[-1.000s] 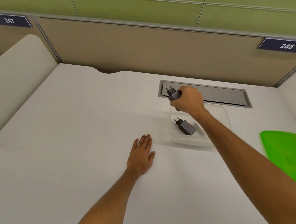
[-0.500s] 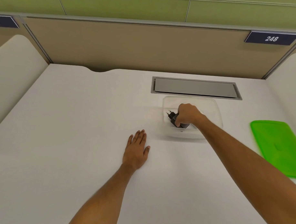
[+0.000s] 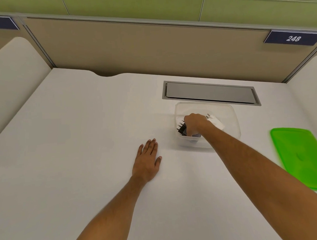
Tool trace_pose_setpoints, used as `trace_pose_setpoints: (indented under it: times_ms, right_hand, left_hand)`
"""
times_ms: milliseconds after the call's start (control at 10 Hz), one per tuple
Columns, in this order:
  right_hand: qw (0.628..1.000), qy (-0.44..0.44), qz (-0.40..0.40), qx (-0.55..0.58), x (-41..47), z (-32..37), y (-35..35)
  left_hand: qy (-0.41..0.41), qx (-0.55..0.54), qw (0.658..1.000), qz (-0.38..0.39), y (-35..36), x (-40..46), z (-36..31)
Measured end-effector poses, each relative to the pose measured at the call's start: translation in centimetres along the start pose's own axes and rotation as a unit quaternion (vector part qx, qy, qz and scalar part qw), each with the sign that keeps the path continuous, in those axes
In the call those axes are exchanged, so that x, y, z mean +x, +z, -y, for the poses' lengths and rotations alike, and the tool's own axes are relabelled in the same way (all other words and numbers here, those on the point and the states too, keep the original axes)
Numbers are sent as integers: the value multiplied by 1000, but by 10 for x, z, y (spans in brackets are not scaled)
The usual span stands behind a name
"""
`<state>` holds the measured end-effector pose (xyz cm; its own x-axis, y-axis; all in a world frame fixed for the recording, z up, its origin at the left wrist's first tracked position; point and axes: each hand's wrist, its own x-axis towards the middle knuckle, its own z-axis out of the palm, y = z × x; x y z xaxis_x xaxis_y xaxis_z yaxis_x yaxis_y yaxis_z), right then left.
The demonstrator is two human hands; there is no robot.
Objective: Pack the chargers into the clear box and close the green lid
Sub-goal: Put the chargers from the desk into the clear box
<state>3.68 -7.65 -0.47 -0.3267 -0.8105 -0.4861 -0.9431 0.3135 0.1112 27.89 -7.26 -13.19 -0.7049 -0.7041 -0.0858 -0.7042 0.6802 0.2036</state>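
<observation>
The clear box [image 3: 231,117] stands on the white desk just in front of the grey cable hatch. My right hand [image 3: 194,123] reaches down into the box, its fingers curled over black chargers [image 3: 181,128] whose prongs stick out to the left; how many lie under the hand is hidden. A white charger [image 3: 215,121] lies in the box behind my wrist. The green lid [image 3: 301,156] lies flat on the desk to the right, apart from the box. My left hand [image 3: 147,161] rests palm down on the desk left of the box, holding nothing.
A grey cable hatch [image 3: 209,93] is set into the desk behind the box. A beige partition [image 3: 151,48] closes off the back, with number plates 247 and 248. Cream side panels [image 3: 16,74] flank the desk.
My right hand carried a black charger down from above the box's far left corner into the box, beside the one lying there. The white charger has come into sight. My left hand stayed put.
</observation>
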Motion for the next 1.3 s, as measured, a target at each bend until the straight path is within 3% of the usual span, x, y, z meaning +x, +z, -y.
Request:
trace_pose_setpoints:
  times_ms: [300, 500, 700, 1100, 1300]
  right_hand:
    - [996, -15, -49, -67, 3, -1, 12]
    - [999, 1, -40, -12, 5, -13, 7]
    - [990, 41, -130, 42, -3, -29, -1]
    - [929, 151, -307, 138, -66, -91, 14]
    - [900, 219, -342, 158, -105, -135, 45]
  left_hand:
    - [1, 3, 1000, -2, 0, 0, 0]
    - [0, 3, 1000, -5, 1, 0, 0]
    - [2, 0, 1000, 3, 1, 0, 0]
    - [1, 10, 1000, 7, -4, -2, -4]
    - [-6, 22, 1000, 22, -9, -1, -7]
